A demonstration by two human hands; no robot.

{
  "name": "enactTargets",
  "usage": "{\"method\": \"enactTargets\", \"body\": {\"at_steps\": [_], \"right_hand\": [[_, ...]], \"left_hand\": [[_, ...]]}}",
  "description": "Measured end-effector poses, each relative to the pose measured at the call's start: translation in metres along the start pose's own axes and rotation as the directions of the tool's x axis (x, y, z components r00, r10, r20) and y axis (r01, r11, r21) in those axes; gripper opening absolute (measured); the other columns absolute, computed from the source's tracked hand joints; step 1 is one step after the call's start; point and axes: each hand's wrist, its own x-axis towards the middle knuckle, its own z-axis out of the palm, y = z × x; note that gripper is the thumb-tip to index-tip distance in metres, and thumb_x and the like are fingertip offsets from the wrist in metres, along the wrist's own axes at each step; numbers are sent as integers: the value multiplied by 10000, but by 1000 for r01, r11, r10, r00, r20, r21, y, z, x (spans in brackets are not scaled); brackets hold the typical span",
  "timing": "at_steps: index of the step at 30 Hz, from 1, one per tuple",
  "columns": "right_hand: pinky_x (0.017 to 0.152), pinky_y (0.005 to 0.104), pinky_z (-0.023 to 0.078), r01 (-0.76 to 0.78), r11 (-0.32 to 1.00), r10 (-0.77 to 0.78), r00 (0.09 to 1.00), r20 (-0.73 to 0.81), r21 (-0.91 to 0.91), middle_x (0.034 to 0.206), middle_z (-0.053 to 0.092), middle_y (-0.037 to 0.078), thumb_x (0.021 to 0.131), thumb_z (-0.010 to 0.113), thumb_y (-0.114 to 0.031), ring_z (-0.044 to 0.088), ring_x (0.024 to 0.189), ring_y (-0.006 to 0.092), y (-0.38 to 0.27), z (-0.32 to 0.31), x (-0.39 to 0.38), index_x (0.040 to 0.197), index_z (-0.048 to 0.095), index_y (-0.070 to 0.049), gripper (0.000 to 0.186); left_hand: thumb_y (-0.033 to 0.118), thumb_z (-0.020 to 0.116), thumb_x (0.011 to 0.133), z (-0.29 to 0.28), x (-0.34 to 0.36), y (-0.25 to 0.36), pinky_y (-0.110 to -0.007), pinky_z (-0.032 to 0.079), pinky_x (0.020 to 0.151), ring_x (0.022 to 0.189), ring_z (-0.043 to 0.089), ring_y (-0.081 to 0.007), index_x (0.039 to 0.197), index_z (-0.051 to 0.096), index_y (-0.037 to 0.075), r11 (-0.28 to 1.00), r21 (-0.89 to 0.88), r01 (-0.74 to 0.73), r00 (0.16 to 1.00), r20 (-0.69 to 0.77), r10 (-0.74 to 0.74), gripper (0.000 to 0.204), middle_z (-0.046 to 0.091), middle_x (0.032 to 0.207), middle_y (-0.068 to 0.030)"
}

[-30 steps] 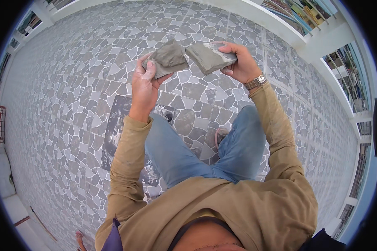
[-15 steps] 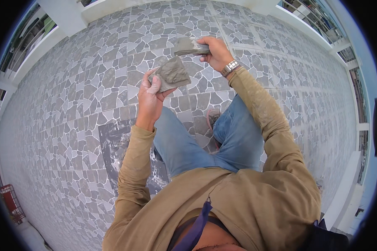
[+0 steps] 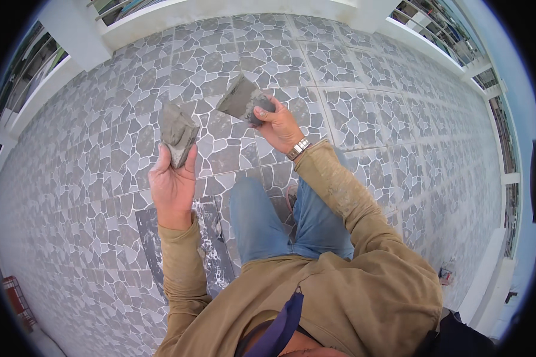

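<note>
My left hand (image 3: 174, 189) is closed on the lower end of a small flat spreader (image 3: 177, 157), which carries a lump of wet grey mortar (image 3: 178, 125). Mortar covers so much of it that its material cannot be made out. To the right and a little farther off, my right hand (image 3: 278, 126) grips a flat scraper (image 3: 237, 96) by its thick, mortar-smeared edge. Its broad grey blade points up and to the left. The two tools are apart, both held above the tiled floor (image 3: 220, 146).
Beside my left knee lies a dark board (image 3: 220, 253) streaked with white and grey. A white parapet (image 3: 232, 18) with railings bounds the floor. A red wire crate (image 3: 18, 300) stands at the lower left, and a small reddish object (image 3: 445, 275) lies at the right.
My left hand has moved left and down, turning the spreader upright. My right hand has come nearer and left, and its scraper's blade now tilts up. The tools have drawn apart.
</note>
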Motion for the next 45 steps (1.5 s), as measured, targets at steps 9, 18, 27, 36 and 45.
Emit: {"method": "enactTargets", "body": {"at_steps": [9, 18, 27, 36, 45], "right_hand": [[787, 400, 471, 22, 934, -3, 999, -53, 357, 1123, 663, 44, 885, 698, -32, 596, 989, 157, -94, 3, 95, 1203, 622, -73, 329], [639, 284, 480, 40, 999, -50, 855, -517, -30, 984, 708, 32, 880, 772, -136, 624, 810, 96, -271, -19, 190, 1096, 668, -52, 255], [728, 344, 500, 77, 651, -617, 633, -468, -755, 948, 642, 93, 853, 760, -71, 638, 833, 226, -342, -174, 418, 1167, 669, -8, 333], [712, 421, 499, -132, 729, -525, 521, -673, -672, 951, 593, 159, 814, 729, -66, 620, 821, 356, -387, -280, 556, 1146, 658, -23, 342], [734, 364, 513, -231, 582, -804, -17, -595, -780, 983, 678, 123, 848, 780, -117, 647, 821, 226, -462, -422, 577, 1128, 670, 34, 337]], "left_hand": [[190, 422, 1097, -30, 67, 65, -469, 560, 1051, 1292, 587, -313, 1457, 432, -8, 915, 374, -151, 931, -259, 259, 410, 547, 1445, -184], [242, 442, 1096, 3, 334, 39, -466, 589, 998, 1261, 611, -309, 1448, 456, 20, 930, 354, 103, 943, -331, 22, 416, 561, 1437, -159], [260, 429, 1102, 25, 735, -71, -442, 551, 1047, 1321, 567, -265, 1499, 447, 109, 778, 495, 388, 920, -164, -355, 425, 513, 1507, -127], [309, 396, 1109, 20, 1039, -250, -498, 548, 1047, 1296, 579, -311, 1467, 442, 38, 725, 384, 571, 799, -59, -598, 451, 533, 1451, -183], [319, 364, 1118, -34, 1210, -351, -418, 575, 1032, 1284, 593, -299, 1448, 423, -42, 480, 598, 642, 613, -23, -790, 493, 560, 1417, -181]]}}
